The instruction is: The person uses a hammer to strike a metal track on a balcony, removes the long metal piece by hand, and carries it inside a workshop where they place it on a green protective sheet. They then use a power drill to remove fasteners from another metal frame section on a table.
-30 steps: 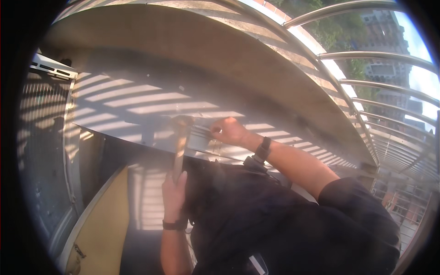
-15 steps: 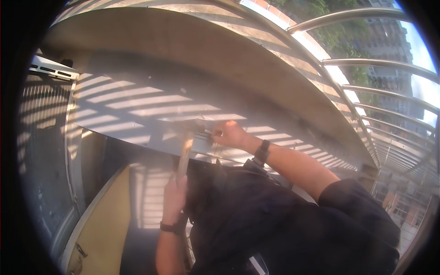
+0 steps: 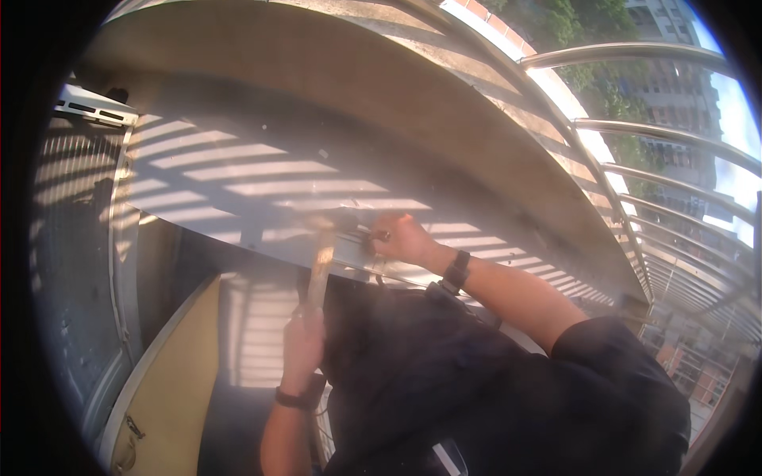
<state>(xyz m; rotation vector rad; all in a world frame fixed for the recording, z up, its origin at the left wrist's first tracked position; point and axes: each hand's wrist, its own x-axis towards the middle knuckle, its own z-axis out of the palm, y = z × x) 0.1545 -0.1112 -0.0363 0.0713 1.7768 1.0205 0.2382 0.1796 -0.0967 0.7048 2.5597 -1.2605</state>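
Observation:
My left hand (image 3: 303, 343) is wrapped round the wooden handle of a hammer (image 3: 321, 266), which points away from me. Its dark head is blurred and lies close to the fingers of my right hand (image 3: 403, 240). Those fingers are curled in a pinch on a thin rod-like tool (image 3: 362, 232), most of it hidden by the hand and the haze. Both are just above the near edge of a grey metal panel (image 3: 262, 186), which is crossed by striped shadows. A few light chips lie on the panel.
Beyond the panel rises a curved beige wall (image 3: 333, 87), with metal railings (image 3: 635, 54) at the right. A ribbed glass pane (image 3: 75, 170) in a frame stands at the left. Below it is a yellowish board (image 3: 178, 381). A dark watch (image 3: 456, 271) is on my right wrist.
The view has shifted slightly. Both hands stay nearly where they were relative to the panel, with the same grips; the hammer head is still beside my right fingers.

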